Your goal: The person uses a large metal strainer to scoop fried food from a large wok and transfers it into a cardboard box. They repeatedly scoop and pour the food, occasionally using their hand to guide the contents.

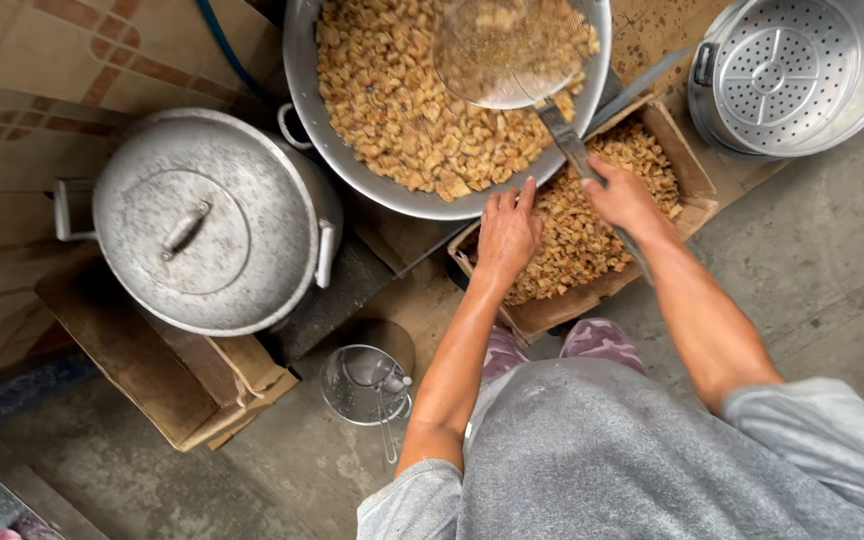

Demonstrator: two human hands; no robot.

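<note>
A large lidded aluminium pot sat at the left on flattened cardboard. At the far right stood a steamer pot with a perforated insert. A small clear jug rested on the concrete floor, near the middle

Open floor to the right; lidded pot and big basin crowding the left

An open brown cardboard box stands at centre right, rectangular, flaps folded outward, filled with golden-brown fried pieces. A second brown cardboard box, flattened and worn, lies near left beneath a lidded metal pot. No labels, signs or screens are visible.
</note>
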